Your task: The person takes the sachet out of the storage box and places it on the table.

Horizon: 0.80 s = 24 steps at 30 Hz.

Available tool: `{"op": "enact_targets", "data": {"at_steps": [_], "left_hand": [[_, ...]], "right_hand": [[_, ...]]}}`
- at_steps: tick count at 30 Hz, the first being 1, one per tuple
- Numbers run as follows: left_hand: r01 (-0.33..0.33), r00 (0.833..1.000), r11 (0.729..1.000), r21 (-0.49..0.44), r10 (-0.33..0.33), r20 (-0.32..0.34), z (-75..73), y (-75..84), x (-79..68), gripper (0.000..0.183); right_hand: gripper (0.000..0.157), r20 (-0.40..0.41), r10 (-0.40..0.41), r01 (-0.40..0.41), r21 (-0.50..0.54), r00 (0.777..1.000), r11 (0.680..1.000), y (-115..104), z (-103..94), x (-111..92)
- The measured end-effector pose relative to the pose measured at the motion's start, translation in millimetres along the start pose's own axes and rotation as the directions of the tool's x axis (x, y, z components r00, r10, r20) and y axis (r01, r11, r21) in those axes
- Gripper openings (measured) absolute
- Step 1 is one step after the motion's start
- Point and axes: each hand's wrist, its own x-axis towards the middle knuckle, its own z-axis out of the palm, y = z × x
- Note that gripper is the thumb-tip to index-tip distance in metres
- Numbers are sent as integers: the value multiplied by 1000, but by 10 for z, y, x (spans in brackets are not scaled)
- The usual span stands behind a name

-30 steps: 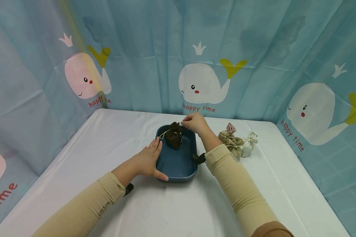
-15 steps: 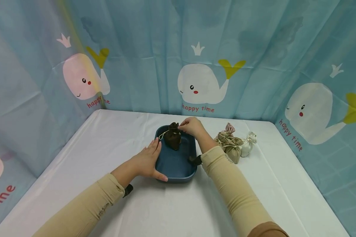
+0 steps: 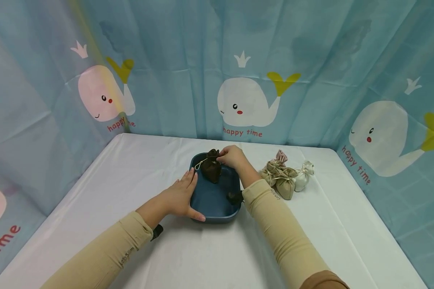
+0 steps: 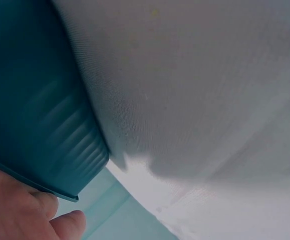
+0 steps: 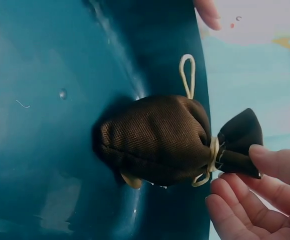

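Note:
A dark brown drawstring pouch [image 3: 211, 171] with a pale cord leans at the far end inside a blue rectangular basin [image 3: 217, 219]. My right hand [image 3: 235, 156] pinches the pouch's gathered top between thumb and fingers. In the right wrist view, the thumb of that hand [image 5: 264, 200] lies on the dark fabric just above the cord, and the pouch's body [image 5: 154, 140] rests against the basin wall. My left hand [image 3: 179, 196] lies along the basin's left rim with its fingers fairly straight and the thumb at the near corner. The left wrist view shows fingertips [image 4: 67, 223] at the rim.
To the right of the basin, several small pouches sit in a cluster: a tan pouch [image 3: 285, 186], a white pouch [image 3: 303, 176] and a pinkish pouch [image 3: 281, 156] among them. A white cloth [image 3: 137, 168] covers the table. Blue curtains [image 3: 173, 80] with whale prints stand behind and beside it.
My right hand has come down and a little left from beside the pouch's top and now pinches it. The left hand and the basin have stayed put.

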Motion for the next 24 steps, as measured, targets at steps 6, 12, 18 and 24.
{"op": "enact_targets", "data": {"at_steps": [6, 12, 18, 24], "left_hand": [[-4, 1000, 1000, -6, 4, -13, 4, -2, 0, 140], [7, 1000, 1000, 1, -7, -11, 21, -17, 14, 141], [9, 1000, 1000, 4, -9, -14, 25, -15, 19, 140], [14, 1000, 1000, 9, -13, -9, 22, -6, 14, 140]], "right_hand": [[12, -18, -8, 8, 17, 1000, 1000, 23, 11, 1], [12, -36, 1, 0, 24, 999, 1000, 21, 29, -10], [10, -40, -11, 13, 54, 999, 998, 41, 7, -3], [9, -51, -27, 32, 100, 998, 994, 26, -31, -10]]}}
